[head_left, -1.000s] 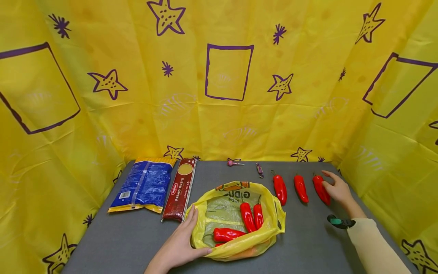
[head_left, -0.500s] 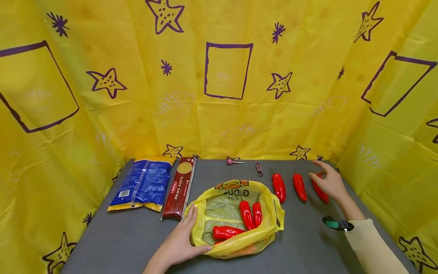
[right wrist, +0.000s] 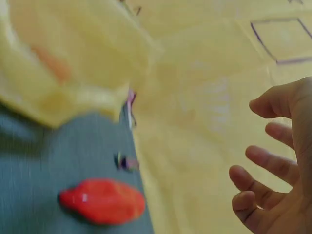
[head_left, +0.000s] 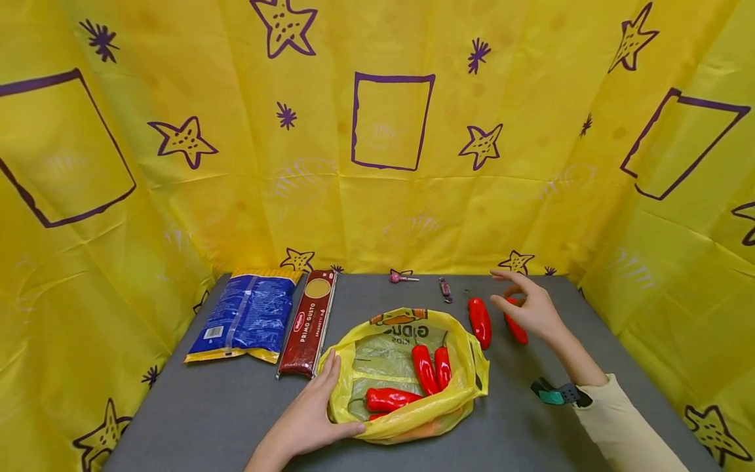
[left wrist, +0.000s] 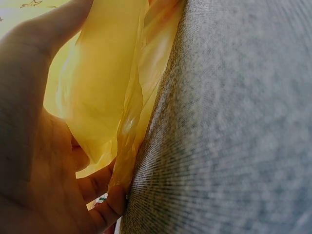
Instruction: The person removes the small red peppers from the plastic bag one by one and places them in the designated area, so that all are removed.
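Note:
A yellow plastic bag [head_left: 407, 426] lies with its mouth open, several red peppers [head_left: 392, 399] inside. My left hand [head_left: 307, 416] rests against its left side, fingers along the rim and thumb spread along the near edge. In the left wrist view the yellow plastic [left wrist: 105, 97] lies against that hand. My right hand [head_left: 531, 311] is raised over the table's right side, fingers loosely bent, with nothing between them in the right wrist view. It partly covers one red pepper [head_left: 519, 331]. Left of that lies another red pepper [head_left: 480, 322]. The rightmost pepper is hidden from view.
A blue and yellow packet [head_left: 248, 314] and a red spaghetti packet [head_left: 308, 328] lie at the left. Toward the back are a lollipop [head_left: 396, 278] and a wrapped candy [head_left: 445, 289]. Yellow patterned cloth [head_left: 389, 216] walls the grey table on its back and sides.
My right hand has moved left and up, from the rightmost pepper to over the middle one. The left hand and the bag have stayed in place.

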Available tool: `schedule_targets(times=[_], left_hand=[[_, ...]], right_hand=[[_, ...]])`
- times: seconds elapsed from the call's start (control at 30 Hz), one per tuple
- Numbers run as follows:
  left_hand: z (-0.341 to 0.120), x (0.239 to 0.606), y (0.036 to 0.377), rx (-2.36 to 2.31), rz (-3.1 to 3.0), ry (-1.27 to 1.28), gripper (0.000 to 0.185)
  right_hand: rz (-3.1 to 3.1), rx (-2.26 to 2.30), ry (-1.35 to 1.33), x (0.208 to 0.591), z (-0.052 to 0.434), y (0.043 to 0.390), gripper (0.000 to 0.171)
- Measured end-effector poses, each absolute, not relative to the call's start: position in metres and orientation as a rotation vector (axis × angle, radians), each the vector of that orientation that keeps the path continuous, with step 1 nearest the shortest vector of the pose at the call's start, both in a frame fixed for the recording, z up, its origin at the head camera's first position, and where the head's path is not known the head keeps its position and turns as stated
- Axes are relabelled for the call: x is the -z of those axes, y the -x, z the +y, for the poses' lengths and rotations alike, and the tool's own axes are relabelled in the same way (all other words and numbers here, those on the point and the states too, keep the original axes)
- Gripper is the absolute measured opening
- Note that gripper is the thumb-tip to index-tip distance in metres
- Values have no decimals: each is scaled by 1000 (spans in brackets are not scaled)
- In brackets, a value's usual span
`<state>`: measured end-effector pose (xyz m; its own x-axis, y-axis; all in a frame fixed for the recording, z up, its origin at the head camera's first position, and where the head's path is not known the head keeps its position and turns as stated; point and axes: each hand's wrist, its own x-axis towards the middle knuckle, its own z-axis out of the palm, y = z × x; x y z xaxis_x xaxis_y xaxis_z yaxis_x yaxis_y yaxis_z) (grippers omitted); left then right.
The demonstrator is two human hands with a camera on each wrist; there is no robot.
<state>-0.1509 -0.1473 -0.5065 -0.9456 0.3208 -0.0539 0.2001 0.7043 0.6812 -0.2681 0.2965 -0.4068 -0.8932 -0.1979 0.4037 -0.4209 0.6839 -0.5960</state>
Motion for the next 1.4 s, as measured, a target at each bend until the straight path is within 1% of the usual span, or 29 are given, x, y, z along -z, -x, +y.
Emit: schedule_targets(times=[0.27,0.73,1.07,1.4], left_hand=[[-147,505,151,-1058,2742,-423,139],[-149,509,152,-1055,2745,-413,143],[-149,510,154,-1048,2733,-398,143],[-150,508,153,-1060,2726,-412,142]], right_hand=[[-2597,-1134,-628,403,255,271,50],[-2599,-1196,-1003,395,180,289,43],[-2620,-1198,-1192,398,144,299,38],[-2603,-1116,-1366,402,117,305,36]])
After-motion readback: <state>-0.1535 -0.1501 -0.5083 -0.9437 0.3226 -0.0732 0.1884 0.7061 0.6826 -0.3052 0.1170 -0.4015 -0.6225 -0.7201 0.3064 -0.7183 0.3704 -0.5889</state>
